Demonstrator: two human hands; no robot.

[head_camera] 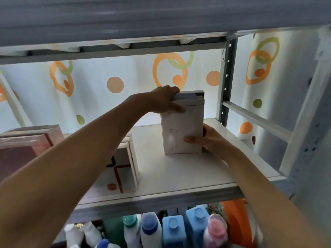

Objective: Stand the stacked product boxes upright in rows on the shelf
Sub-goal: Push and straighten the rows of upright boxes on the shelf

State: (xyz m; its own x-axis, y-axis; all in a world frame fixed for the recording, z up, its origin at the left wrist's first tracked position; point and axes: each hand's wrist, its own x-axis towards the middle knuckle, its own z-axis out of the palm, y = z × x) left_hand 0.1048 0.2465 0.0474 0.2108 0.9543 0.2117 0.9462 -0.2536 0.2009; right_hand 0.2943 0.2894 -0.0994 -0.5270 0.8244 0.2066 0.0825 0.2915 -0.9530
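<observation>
1. The white box (182,129) stands upright on the shelf (179,172), long axis vertical, printed face toward the camera.
2. The left hand (164,101) grips its top-left corner; the right hand (206,140) clasps its lower right edge.
3. Left of the box stand patterned boxes (123,172), partly hidden by the left forearm.
4. Below the shelf, blurred bottles (172,230) crowd together.

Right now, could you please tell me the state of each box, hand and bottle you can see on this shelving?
White box: upright on the shelf, held by both hands.
Left hand: grips the box's top.
Right hand: grips its lower right side.
Patterned boxes: upright, in a row at left.
Pink box: plastic-wrapped.
Bottles: capped, standing on the shelf below.
</observation>
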